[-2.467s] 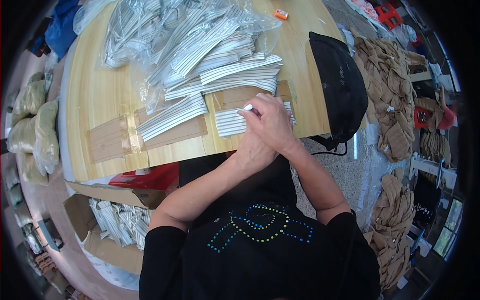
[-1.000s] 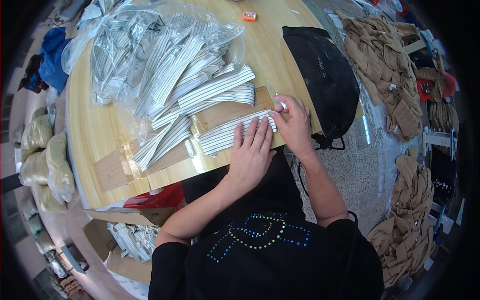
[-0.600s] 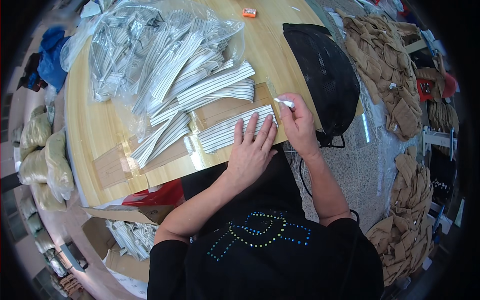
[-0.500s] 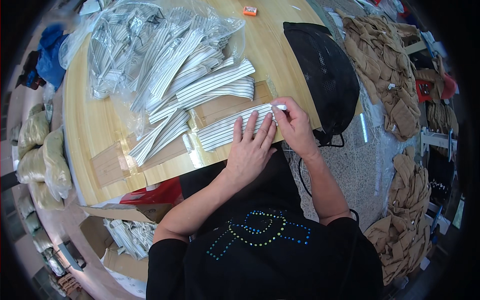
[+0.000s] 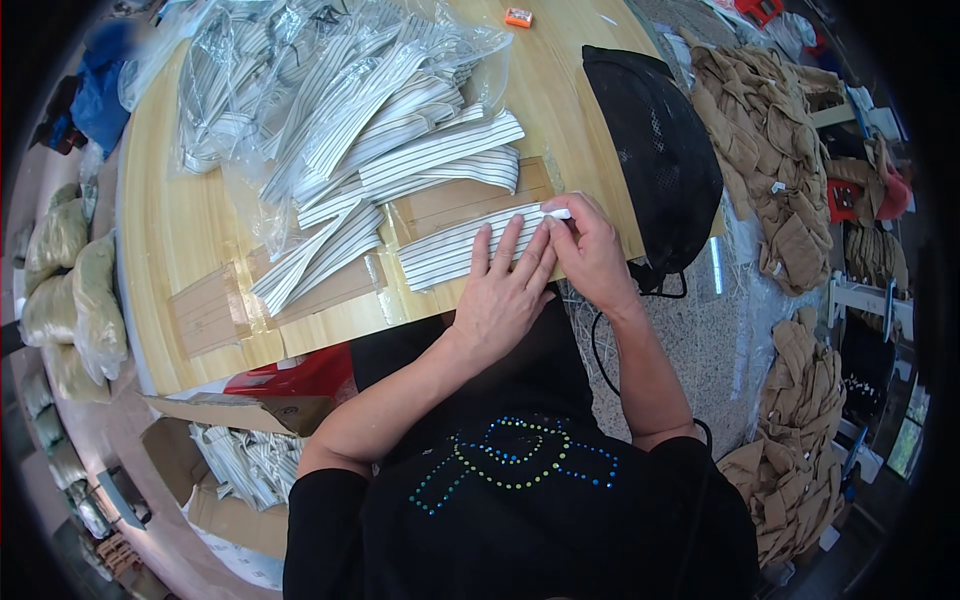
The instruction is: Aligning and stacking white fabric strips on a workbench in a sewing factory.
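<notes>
A white fabric strip with dark stripes (image 5: pixel 440 252) lies flat near the table's front edge, on brown card. My left hand (image 5: pixel 500 290) rests palm down across its right part, fingers spread. At the strip's right end my right hand (image 5: pixel 592 250) pinches a short white stick (image 5: pixel 556 213), perhaps chalk or a pen, between thumb and fingers. The stick's tip meets the strip's upper right corner; any mark under it is too small to tell. Just behind, more striped strips (image 5: pixel 440 155) lie in a loose heap that spills out of a clear plastic bag (image 5: pixel 230 120).
On the wooden table (image 5: pixel 560 110) are a black mesh-sided bag (image 5: pixel 655 150) at the right and a small orange object (image 5: pixel 518 17) at the back. A cardboard box (image 5: pixel 235 520) of striped pieces stands below left. Brown garments (image 5: pixel 770 150) are piled beyond the right side.
The whole view has shifted slightly. Both hands keep nearly the same place on the strip, and the white stick stays at its right end.
</notes>
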The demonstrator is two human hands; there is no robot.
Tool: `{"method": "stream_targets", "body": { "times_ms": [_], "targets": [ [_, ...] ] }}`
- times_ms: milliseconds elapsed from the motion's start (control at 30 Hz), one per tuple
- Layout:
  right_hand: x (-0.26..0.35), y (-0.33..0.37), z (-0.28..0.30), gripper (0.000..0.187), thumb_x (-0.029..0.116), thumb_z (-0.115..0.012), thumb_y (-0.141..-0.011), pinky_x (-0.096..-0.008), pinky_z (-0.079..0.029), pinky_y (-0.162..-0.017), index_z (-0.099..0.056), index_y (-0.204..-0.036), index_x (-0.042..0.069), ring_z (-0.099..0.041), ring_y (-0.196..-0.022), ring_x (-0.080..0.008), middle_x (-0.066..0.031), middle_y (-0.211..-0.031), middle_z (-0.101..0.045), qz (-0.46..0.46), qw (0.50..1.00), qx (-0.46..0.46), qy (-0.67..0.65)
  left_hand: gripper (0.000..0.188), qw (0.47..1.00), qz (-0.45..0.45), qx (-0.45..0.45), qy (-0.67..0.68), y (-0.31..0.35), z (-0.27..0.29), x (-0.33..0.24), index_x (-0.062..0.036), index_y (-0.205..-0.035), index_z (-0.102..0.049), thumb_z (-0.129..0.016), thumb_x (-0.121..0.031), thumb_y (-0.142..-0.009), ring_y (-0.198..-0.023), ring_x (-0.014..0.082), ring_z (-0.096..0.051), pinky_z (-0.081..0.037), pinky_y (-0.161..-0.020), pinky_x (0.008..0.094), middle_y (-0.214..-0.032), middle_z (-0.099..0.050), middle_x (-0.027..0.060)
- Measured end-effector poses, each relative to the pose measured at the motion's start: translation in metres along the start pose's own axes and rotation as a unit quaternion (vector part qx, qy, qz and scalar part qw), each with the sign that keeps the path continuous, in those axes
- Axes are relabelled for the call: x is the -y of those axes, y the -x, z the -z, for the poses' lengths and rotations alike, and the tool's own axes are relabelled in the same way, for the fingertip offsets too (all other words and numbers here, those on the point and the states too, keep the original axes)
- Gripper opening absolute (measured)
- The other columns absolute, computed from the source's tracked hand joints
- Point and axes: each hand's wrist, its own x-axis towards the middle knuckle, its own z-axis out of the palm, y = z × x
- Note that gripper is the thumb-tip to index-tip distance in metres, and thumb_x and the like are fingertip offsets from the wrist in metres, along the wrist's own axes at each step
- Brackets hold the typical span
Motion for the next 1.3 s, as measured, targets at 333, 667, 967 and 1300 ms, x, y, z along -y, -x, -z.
{"method": "stream_targets", "body": {
  "times_ms": [333,667,967,1300],
  "targets": [
    [0.022,-0.001,-0.019,0.012,0.003,-0.059,-0.088,-0.0356,-0.048,-0.074,-0.059,-0.099,-0.001,-0.06,-0.081,-0.0282,-0.0141,-0.094,-0.06,0.008,0.996,0.016,-0.088,0.057,1.0,0.008,0.0,0.021,0.003,-0.004,-0.001,-0.0098,-0.137,-0.051,-0.061,-0.035,-0.088,-0.137,0.0369,-0.033,-0.018,-0.109,0.0696,-0.138,-0.049,0.0101],
    [0.029,-0.007,-0.036,0.011,0.004,-0.063,-0.084,-0.0386,-0.045,-0.078,-0.061,-0.094,-0.001,-0.056,-0.087,-0.0312,-0.0124,-0.089,-0.058,0.04,0.998,0.044,0.019,0.048,0.999,0.009,-0.02,0.027,0.006,-0.011,0.0,-0.0079,-0.13,-0.058,-0.057,-0.031,-0.089,-0.134,0.0371,-0.036,-0.017,-0.106,0.0726,-0.132,-0.054,0.0127],
    [0.047,-0.018,-0.056,0.012,0.008,-0.065,-0.083,-0.0379,-0.045,-0.078,-0.066,-0.094,0.004,-0.056,-0.088,-0.0301,-0.0099,-0.088,-0.059,0.133,0.984,0.09,0.078,0.055,0.99,0.027,-0.088,0.102,-0.006,-0.017,0.002,-0.0052,-0.139,-0.043,-0.054,-0.02,-0.087,-0.129,0.0339,-0.041,-0.033,-0.103,0.0526,-0.131,-0.049,0.0161],
    [0.021,-0.059,-0.019,0.036,-0.005,-0.059,-0.08,-0.0407,-0.045,-0.087,-0.065,-0.113,0.007,-0.059,-0.096,-0.0318,-0.0102,-0.097,-0.065,0.145,0.982,-0.104,0.062,0.016,0.989,0.022,-0.131,0.068,-0.01,0.006,0.016,-0.0062,-0.089,-0.065,-0.06,-0.014,-0.076,-0.101,0.0263,-0.051,-0.037,-0.092,0.0419,-0.096,-0.055,0.0084]
  ]
}}
